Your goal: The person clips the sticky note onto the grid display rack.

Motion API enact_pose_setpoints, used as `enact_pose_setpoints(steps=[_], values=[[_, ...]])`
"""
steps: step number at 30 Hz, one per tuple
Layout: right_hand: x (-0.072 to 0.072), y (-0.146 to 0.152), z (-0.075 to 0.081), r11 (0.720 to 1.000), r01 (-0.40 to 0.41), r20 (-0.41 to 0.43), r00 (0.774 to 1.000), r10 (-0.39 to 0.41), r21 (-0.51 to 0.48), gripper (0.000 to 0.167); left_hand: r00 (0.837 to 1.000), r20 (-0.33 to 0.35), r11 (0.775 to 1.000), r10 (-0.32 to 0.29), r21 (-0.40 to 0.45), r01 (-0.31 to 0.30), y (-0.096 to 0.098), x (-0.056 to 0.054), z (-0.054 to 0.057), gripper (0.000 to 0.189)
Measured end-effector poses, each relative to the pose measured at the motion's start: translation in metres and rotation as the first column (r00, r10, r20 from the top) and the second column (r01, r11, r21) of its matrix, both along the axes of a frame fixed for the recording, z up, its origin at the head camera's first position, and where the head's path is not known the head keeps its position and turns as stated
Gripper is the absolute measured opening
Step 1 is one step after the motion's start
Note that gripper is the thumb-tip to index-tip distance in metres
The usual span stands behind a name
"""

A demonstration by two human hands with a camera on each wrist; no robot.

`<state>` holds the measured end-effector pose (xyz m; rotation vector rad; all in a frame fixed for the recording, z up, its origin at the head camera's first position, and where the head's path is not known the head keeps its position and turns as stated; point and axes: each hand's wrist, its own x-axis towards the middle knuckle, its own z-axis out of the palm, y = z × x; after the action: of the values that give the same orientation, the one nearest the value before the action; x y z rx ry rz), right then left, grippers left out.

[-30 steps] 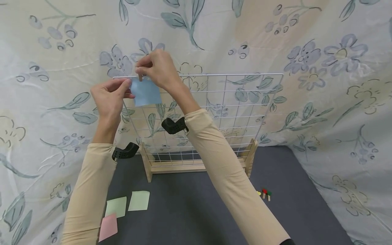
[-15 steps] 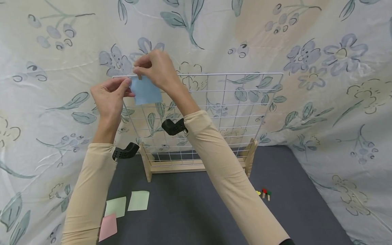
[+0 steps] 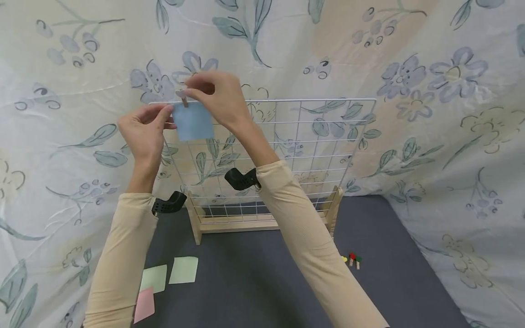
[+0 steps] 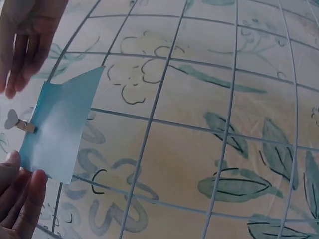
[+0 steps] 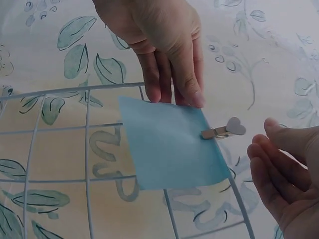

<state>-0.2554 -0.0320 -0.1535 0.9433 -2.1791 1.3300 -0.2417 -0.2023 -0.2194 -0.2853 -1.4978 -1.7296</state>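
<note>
A blue square of paper (image 3: 193,122) hangs at the top left of a white wire grid (image 3: 303,122). A small wooden clothespin with a pale heart (image 5: 224,130) clips its upper edge to the top wire. My left hand (image 3: 143,132) pinches the paper's left edge between thumb and fingers, as the left wrist view also shows with the hand (image 4: 20,199) at the lower corner. My right hand (image 3: 221,95) is just above the clothespin; in the right wrist view its fingers (image 5: 279,164) are apart from the heart and hold nothing.
The grid stands in a wooden base (image 3: 242,226) on a dark table (image 3: 246,282). Green papers (image 3: 183,270) and a pink paper (image 3: 144,304) lie front left. Several small clothespins (image 3: 355,259) with coloured tops lie at right. Floral cloth (image 3: 443,159) surrounds the table.
My right hand has let go of the clothespin and shifted slightly right, so its heart now shows. The left hand stays at the blue paper's edge.
</note>
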Motion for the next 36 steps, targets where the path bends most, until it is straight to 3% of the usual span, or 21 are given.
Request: enact_pose_setpoints(steps=[4, 10, 16, 24, 31, 36], values=[[0.007, 0.011, -0.007, 0.998, -0.05, -0.042, 0.998, 0.048, -0.047, 0.015, 1.0, -0.011, 1.0, -0.027, 0.005, 0.027, -0.002, 0.0, 0.0, 0.012], [0.013, 0.023, -0.02, 0.994, -0.108, -0.012, 0.994, 0.108, -0.003, 0.016, 0.998, 0.057, 0.999, -0.017, -0.041, 0.019, -0.006, 0.003, -0.007, 0.013], [0.012, 0.034, -0.038, 0.996, -0.086, 0.033, 0.996, 0.085, 0.022, 0.016, 0.993, 0.118, 0.994, -0.004, -0.108, 0.017, -0.011, 0.004, -0.02, 0.016], [0.008, 0.042, -0.064, 0.996, -0.067, 0.058, 0.996, 0.063, 0.055, 0.014, 0.981, 0.179, 0.968, 0.073, -0.251, -0.026, -0.012, 0.007, -0.043, 0.018], [0.007, 0.057, -0.094, 0.997, -0.06, 0.129, 0.99, 0.054, 0.044, 0.014, 0.976, 0.208, 0.957, 0.066, -0.291, -0.003, -0.011, 0.016, -0.065, 0.021], [0.008, 0.068, -0.118, 0.997, -0.036, 0.172, 0.985, 0.023, 0.073, 0.016, 0.965, 0.242, 0.937, 0.1, -0.348, -0.01, -0.012, 0.023, -0.086, 0.02]])
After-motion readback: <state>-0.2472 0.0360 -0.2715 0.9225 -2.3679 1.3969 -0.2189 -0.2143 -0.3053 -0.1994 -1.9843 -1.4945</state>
